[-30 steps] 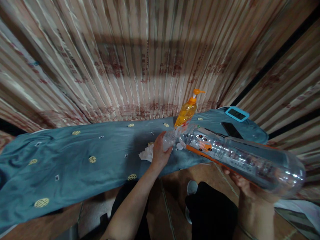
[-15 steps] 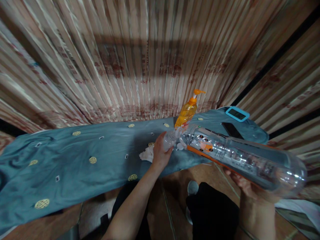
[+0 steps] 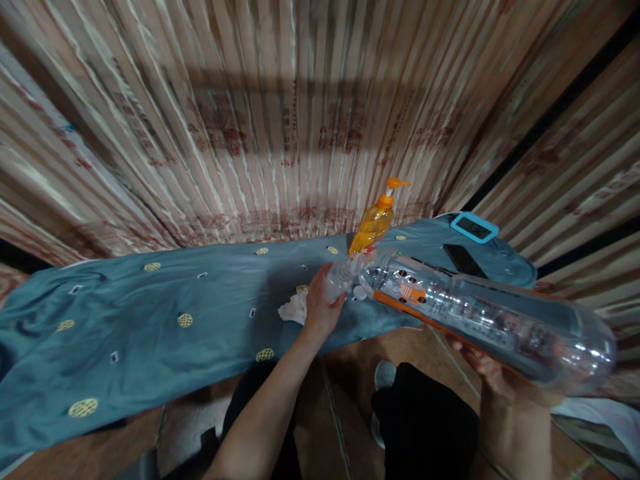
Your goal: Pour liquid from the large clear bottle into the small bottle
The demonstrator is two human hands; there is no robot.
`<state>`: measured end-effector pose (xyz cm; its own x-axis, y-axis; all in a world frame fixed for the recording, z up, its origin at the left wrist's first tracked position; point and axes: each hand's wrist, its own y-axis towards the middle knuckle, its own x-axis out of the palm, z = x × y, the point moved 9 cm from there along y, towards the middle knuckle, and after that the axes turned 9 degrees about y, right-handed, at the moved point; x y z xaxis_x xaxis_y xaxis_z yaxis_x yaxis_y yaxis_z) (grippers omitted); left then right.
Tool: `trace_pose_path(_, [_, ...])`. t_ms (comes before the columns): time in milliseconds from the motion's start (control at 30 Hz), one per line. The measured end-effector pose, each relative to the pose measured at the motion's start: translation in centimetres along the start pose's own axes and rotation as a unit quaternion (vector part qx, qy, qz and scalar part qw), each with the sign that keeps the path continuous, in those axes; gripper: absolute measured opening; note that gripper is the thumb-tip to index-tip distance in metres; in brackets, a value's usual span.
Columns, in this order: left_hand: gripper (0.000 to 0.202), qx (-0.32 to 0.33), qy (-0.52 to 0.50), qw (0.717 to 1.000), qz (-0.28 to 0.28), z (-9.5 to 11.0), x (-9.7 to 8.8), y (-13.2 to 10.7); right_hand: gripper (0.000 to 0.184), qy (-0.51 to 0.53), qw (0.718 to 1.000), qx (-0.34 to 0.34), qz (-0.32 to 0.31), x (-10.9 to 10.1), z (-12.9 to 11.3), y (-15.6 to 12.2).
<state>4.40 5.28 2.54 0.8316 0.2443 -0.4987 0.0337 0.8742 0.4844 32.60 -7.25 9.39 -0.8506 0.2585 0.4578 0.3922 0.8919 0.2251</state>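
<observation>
My right hand (image 3: 495, 373) supports a large clear plastic bottle (image 3: 480, 313) from below, its fingers partly hidden behind it. The bottle has an orange-and-grey label and lies tilted, its narrow end pointing left. At that end my left hand (image 3: 323, 303) is closed around a small clear plastic container (image 3: 341, 279), whose exact kind I cannot make out. The bottle's neck and the container meet or overlap in view. Beside my left hand lies a crumpled white tissue (image 3: 294, 308). A small white round piece (image 3: 359, 293), like a cap, shows just under the bottle's neck.
Behind the hands an orange pump bottle (image 3: 373, 227) of yellow liquid stands on the patterned blue-green cloth (image 3: 150, 313). A black phone (image 3: 464, 260) and a blue-framed digital clock (image 3: 474, 228) lie at the right end. A striped curtain (image 3: 280, 133) hangs behind.
Almost nothing differs. Both hands keep their grips, and the large bottle has shifted only very slightly.
</observation>
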Motion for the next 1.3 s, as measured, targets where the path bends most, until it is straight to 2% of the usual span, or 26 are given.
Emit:
trace_pose_path(167, [0.062, 0.005, -0.003, 1.0, 0.001, 0.1, 0.0, 0.0, 0.058, 0.013, 1.0, 0.008, 0.014, 0.0, -0.1, 0.0])
trace_pose_path(333, [0.062, 0.004, -0.003, 1.0, 0.006, 0.0, 0.1, -0.1, 0.076, 0.022, 0.999, 0.037, 0.024, -0.6, 0.3, -0.1])
trace_pose_path(467, [0.062, 0.002, -0.003, 1.0, 0.0, 0.0, 0.2, 0.0, 0.068, 0.035, 0.998, 0.033, 0.031, -0.8, 0.3, 0.0])
trace_pose_path(767, [0.061, 0.012, -0.005, 1.0, 0.002, 0.4, 0.1, 0.0, 0.069, 0.027, 0.999, 0.024, 0.03, -0.9, 0.1, 0.0])
trace_pose_path(900, [0.061, 0.01, -0.004, 1.0, -0.004, 0.4, 0.1, 0.0, 0.058, 0.037, 0.999, 0.003, 0.027, -0.6, -0.3, 0.0])
trace_pose_path(1067, [0.064, 0.003, -0.006, 1.0, -0.001, 0.2, 0.1, -0.1, 0.067, 0.045, 0.998, 0.001, 0.034, -0.3, -0.6, -0.1])
trace_pose_path(1300, [0.066, 0.003, -0.01, 1.0, -0.003, 0.3, 0.1, -0.1, 0.062, 0.047, 0.998, -0.007, 0.041, -0.9, -0.7, -0.3])
